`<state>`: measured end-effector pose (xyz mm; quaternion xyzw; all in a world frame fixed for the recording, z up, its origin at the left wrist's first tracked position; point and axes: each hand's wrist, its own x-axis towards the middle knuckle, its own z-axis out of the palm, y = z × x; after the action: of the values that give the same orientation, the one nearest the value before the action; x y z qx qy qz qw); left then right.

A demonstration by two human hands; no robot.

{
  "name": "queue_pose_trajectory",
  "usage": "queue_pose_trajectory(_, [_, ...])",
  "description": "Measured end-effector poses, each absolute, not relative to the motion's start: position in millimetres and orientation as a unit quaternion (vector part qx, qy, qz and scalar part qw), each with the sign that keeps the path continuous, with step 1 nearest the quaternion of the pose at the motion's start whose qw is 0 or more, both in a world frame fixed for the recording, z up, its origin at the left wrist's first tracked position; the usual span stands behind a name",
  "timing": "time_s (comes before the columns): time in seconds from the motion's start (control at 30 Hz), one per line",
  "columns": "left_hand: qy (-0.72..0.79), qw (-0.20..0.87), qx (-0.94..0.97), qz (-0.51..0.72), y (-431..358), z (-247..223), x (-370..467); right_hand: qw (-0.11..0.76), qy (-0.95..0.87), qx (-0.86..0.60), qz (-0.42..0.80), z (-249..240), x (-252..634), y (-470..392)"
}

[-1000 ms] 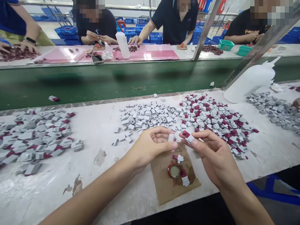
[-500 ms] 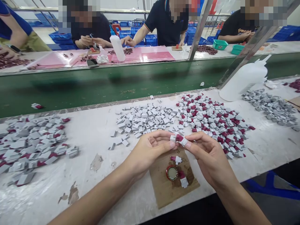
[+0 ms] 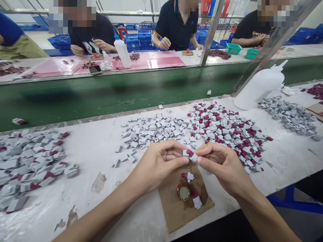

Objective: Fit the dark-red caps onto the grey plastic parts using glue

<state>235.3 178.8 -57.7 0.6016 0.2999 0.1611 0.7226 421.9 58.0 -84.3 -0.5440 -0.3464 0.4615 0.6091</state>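
Between my two hands is a small grey and maroon piece (image 3: pixel 190 155), pinched at its left end by my left hand (image 3: pixel 161 163) and at its right end by my right hand (image 3: pixel 222 163). Below them lies a brown board (image 3: pixel 174 215) with a dark wet patch. On it rest a round red-rimmed cap (image 3: pixel 183 192), a maroon and grey piece (image 3: pixel 188 176) above the cap, and another such piece (image 3: pixel 197 202) to its right. Loose grey pieces (image 3: pixel 153 129) are heaped behind my left hand, and a mixed grey and maroon heap (image 3: pixel 227 129) spreads behind my right.
A larger grey and maroon heap (image 3: pixel 30 164) covers the left of the table. A white bottle (image 3: pixel 259 87) leans by a slanted metal post (image 3: pixel 267 50). Past the green belt (image 3: pixel 101 97), several people work at a far table (image 3: pixel 148 60).
The view has shifted slightly, moving the heaps a little left. The held grey ends now look closer together. Across the belt, the middle person's hand has drawn back from the dark pieces.
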Motion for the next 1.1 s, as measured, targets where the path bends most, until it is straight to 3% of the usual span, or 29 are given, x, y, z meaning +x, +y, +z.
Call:
queue_pose_trajectory(0.27, [0.255,0.573,0.766,0.142,235.0,-45.4,258.2,0.498,-0.46,-0.599,0.427,-57.9,453.7,102.8])
queue_pose_trajectory(0.4, [0.317,0.525,0.765,0.196,291.8,-41.6,275.8,0.45,-0.443,-0.734,0.249,-49.9,496.3,159.9])
queue_pose_trajectory(0.47, [0.333,0.552,0.725,0.242,321.1,-44.6,283.7,0.454,-0.409,-0.766,0.199,-49.9,518.9,195.7])
queue_pose_trajectory(0.63, [0.367,0.611,0.65,0.264,361.6,-59.0,288.3,0.419,-0.415,-0.777,0.219,-55.1,543.5,246.8])
queue_pose_trajectory(0.87, [0.405,0.597,0.652,0.234,344.0,-45.6,252.9,0.268,-0.533,-0.776,0.205,-58.4,526.9,214.2])
queue_pose_trajectory(1.1, [0.424,0.592,0.653,0.209,318.1,-51.6,235.4,0.182,-0.604,-0.746,0.215,-75.1,507.7,245.4])
